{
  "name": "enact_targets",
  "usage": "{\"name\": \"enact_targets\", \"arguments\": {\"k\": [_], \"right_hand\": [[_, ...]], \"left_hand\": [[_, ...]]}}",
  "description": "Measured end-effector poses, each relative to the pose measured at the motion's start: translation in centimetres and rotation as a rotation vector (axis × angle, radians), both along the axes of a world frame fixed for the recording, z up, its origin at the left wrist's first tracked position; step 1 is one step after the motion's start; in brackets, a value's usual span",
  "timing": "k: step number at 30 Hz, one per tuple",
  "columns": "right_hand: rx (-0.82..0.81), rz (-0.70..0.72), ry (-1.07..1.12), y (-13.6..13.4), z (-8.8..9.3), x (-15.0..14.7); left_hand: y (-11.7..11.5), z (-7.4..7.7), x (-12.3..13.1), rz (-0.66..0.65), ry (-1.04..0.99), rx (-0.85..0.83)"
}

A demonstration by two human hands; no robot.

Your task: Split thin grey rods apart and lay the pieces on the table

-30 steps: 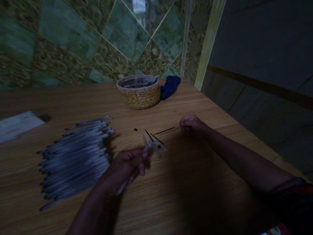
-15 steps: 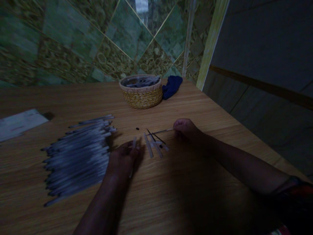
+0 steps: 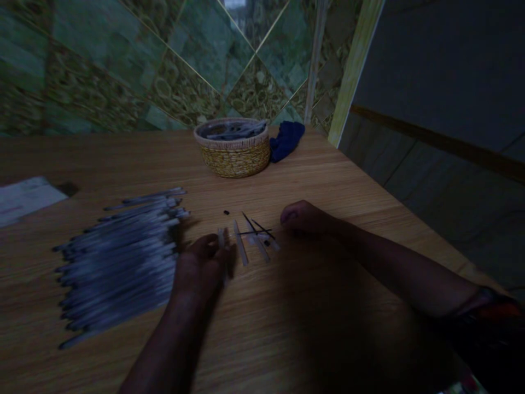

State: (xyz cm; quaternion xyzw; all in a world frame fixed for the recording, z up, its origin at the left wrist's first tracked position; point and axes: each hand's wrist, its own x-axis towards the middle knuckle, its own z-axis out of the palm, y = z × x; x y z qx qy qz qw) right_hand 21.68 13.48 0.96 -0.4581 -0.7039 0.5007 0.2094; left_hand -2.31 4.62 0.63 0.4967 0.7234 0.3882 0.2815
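My left hand [image 3: 200, 262] rests low over the table, its fingers curled around a clear pen barrel [image 3: 222, 238] that pokes out past the fingertips. Just right of it lie loose pen parts: clear barrels [image 3: 241, 249], dark thin refills [image 3: 262, 230] crossing one another, and a small black cap [image 3: 267, 243]. Another small black piece [image 3: 226, 212] is apart, farther back. My right hand [image 3: 302, 219] is closed, right of these parts; whatever its fingers hold is hidden. Left of my left hand spreads a wide pile of pens [image 3: 123, 262], blurred.
A woven basket [image 3: 235, 158] with more pens stands toward the wall, a dark blue cloth [image 3: 287, 140] beside it. A white sheet [image 3: 30, 198] lies at the left on the wooden table [image 3: 262, 328]. A tiled wall [image 3: 213, 49] rises behind.
The refill that stuck out of my right hand now lies across the loose parts, out of its fingers. My left hand and its barrel have shifted slightly. The whole view has moved a little.
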Motion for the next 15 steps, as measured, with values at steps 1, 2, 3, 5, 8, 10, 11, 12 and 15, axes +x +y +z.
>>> {"name": "enact_targets", "arguments": {"k": [1, 2, 3, 5, 8, 10, 11, 12, 15], "right_hand": [[0.001, 0.009, 0.003, 0.07, -0.04, 0.04], [0.003, 0.015, 0.007, 0.13, -0.09, 0.08], [0.003, 0.020, 0.011, 0.18, -0.13, 0.10], [-0.004, 0.028, 0.018, 0.23, -0.18, 0.13], [-0.017, 0.039, 0.024, 0.20, -0.18, 0.12], [-0.020, 0.047, 0.023, 0.16, -0.13, 0.09], [-0.020, 0.051, 0.023, 0.15, -0.12, 0.07], [-0.018, 0.054, 0.021, 0.15, -0.11, 0.04], [-0.004, 0.058, 0.012, 0.23, -0.23, -0.07]], "left_hand": [[0.04, -0.10, -0.09, -0.003, 0.008, -0.008], [0.09, -0.24, -0.21, -0.007, 0.011, -0.016], [0.17, -0.42, -0.33, -0.014, 0.013, -0.023], [0.34, -0.76, -0.54, -0.020, 0.029, -0.022], [0.51, -0.96, -0.57, -0.026, 0.048, -0.010], [0.49, -0.87, -0.46, -0.034, 0.051, -0.005], [0.45, -0.79, -0.39, -0.039, 0.050, -0.003], [0.39, -0.71, -0.34, -0.042, 0.050, -0.001], [0.22, -0.55, -0.28, -0.045, 0.045, 0.007]]}}
